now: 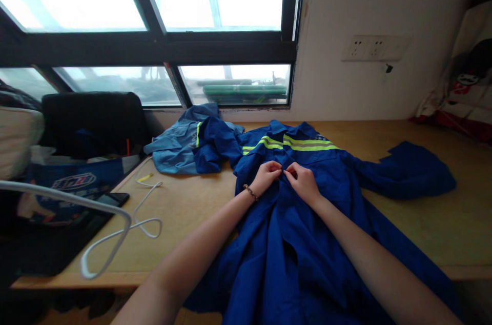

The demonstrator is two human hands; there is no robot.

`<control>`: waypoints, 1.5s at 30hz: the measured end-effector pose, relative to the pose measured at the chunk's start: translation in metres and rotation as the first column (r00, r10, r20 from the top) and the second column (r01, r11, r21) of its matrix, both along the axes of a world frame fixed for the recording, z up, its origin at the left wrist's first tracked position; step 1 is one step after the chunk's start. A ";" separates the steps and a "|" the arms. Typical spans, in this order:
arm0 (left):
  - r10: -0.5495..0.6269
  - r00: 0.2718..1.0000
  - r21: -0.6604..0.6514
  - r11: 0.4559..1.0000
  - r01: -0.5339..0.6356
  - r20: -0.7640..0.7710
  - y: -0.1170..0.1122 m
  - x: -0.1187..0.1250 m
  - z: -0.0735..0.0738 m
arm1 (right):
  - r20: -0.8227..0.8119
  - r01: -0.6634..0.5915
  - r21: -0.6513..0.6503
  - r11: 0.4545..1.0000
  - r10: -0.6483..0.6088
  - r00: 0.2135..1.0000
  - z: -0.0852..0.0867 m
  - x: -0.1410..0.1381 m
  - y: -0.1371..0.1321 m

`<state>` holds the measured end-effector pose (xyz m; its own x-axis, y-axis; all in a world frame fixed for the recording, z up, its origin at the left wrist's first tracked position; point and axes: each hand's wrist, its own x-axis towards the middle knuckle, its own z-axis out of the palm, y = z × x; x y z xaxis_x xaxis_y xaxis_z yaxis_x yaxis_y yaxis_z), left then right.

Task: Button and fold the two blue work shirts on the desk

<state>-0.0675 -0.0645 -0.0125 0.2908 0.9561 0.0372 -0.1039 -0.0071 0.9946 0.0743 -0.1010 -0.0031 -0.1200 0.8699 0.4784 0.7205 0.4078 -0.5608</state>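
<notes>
A dark blue work coverall with yellow-green reflective stripes across the chest lies front up on the wooden table, collar toward the window. Its lower part hangs over the near table edge. At the front placket, just below the stripes, my left hand pinches one edge of the cloth; a beaded bracelet is on that wrist. Close beside it, my right hand pinches the other edge, fingertips nearly touching the left ones. Any button between the fingers is hidden. One sleeve stretches out to the right, the other is folded to the left.
A light blue garment lies partly under the left sleeve. White cable loops over the table's left side, near a dark flat device and a printed blue bag. Behind stand a window and a wall with a socket panel.
</notes>
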 end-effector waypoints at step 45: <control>-0.120 0.991 0.048 0.992 0.117 0.061 0.003 0.000 -0.003 | -0.705 -0.256 -0.418 0.872 -0.133 0.697 -0.009 0.007 0.020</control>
<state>-0.0671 -0.0620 -0.0152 0.3973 0.9121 0.1010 -0.1696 -0.0352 0.9849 0.0812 -0.0812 -0.0124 0.0138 0.9999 -0.0048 0.0221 -0.0051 -0.9997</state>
